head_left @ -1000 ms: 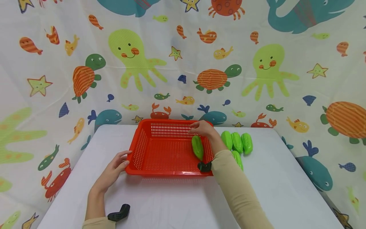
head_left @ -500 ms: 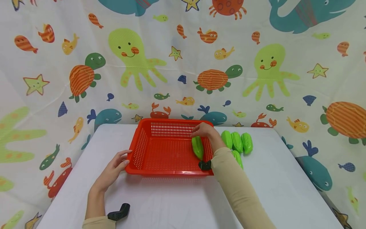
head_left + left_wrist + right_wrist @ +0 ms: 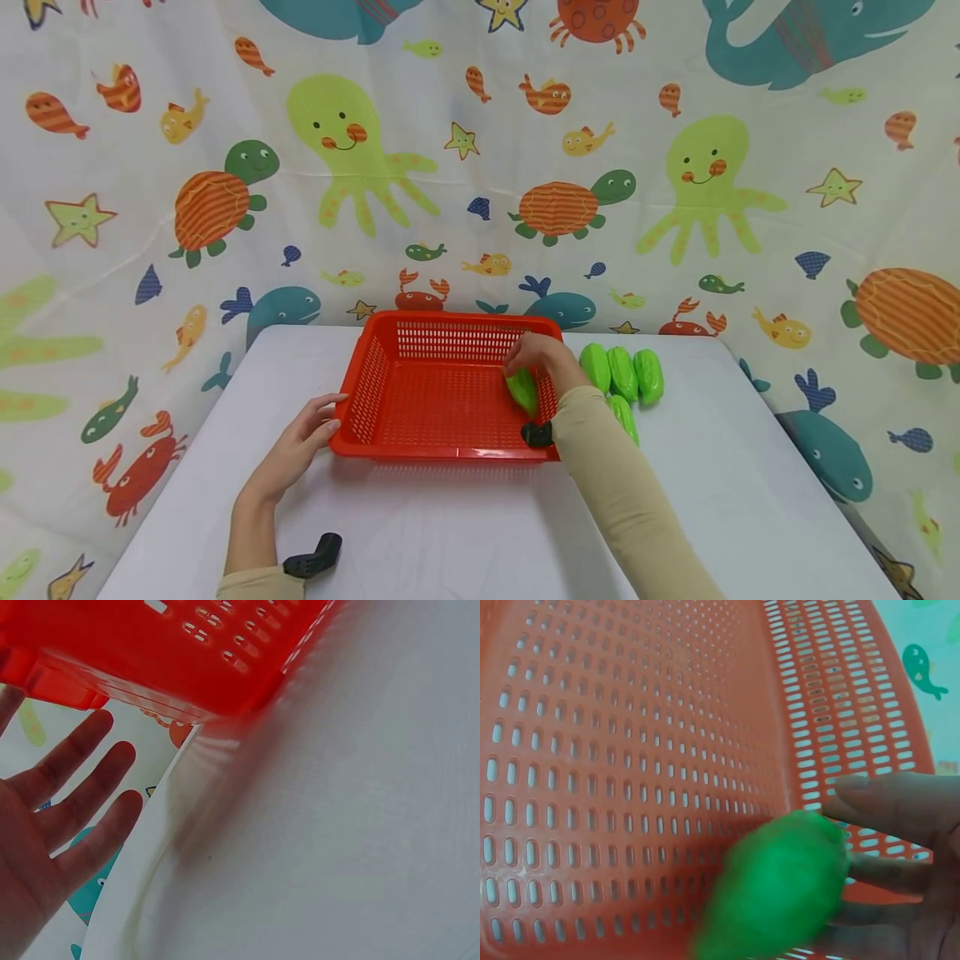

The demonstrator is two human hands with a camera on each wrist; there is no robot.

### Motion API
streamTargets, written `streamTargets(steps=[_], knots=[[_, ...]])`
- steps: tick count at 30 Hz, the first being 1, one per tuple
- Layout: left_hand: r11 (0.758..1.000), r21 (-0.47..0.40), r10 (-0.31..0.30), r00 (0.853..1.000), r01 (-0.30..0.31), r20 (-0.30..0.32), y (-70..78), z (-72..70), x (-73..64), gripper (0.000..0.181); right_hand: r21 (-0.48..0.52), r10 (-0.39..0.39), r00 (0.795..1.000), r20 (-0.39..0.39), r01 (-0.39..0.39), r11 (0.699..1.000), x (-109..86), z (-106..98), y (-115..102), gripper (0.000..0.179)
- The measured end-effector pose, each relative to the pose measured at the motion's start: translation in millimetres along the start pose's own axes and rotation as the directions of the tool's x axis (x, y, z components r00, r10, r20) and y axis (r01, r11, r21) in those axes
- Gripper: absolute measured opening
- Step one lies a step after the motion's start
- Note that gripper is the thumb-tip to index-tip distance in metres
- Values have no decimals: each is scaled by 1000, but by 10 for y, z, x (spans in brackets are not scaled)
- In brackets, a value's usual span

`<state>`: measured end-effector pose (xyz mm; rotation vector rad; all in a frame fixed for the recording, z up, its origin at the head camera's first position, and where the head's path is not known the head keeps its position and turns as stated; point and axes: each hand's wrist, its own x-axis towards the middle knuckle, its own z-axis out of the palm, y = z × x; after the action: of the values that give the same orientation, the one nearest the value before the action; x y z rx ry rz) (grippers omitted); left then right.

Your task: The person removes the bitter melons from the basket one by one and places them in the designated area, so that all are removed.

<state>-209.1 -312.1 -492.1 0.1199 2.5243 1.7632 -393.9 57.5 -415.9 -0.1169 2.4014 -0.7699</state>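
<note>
A red plastic basket (image 3: 450,454) with slotted walls and floor stands on the white table. Inside it, near the right wall, is a green elongated fruit or vegetable (image 3: 523,397), its exact kind unclear; the right wrist view shows this green piece (image 3: 776,889) blurred. My right hand (image 3: 538,354) reaches in and pinches its far end, with the thumb on one side and fingers on the other. At the basket's left rim, my left hand (image 3: 300,437) touches the edge; in the left wrist view, several fingers of that hand (image 3: 56,817) are spread and fairly straight.
Right of the basket lie several similar green pieces (image 3: 622,372), one (image 3: 622,417) partly behind the right sleeve (image 3: 615,483). A sea-animal patterned curtain (image 3: 465,167) hangs behind the white table (image 3: 450,533). Black wrist devices (image 3: 313,557) are on both arms.
My right hand has lowered onto the green piece and taken hold of its far end; that piece has shifted slightly. My left hand stays at the basket's left rim.
</note>
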Motion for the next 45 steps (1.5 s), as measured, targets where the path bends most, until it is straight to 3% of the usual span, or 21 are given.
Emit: streamTargets(steps=[13,45], knots=[[1000,-21,1,1000,-1,14,25,-47,-38,51,35,50,998,23,-51,998,-33,113,-16,37],[1000,-15,6,1000,-6,3,5,-33,-39,52,-35,29,997,68,-27,999,-25,118,17,42]])
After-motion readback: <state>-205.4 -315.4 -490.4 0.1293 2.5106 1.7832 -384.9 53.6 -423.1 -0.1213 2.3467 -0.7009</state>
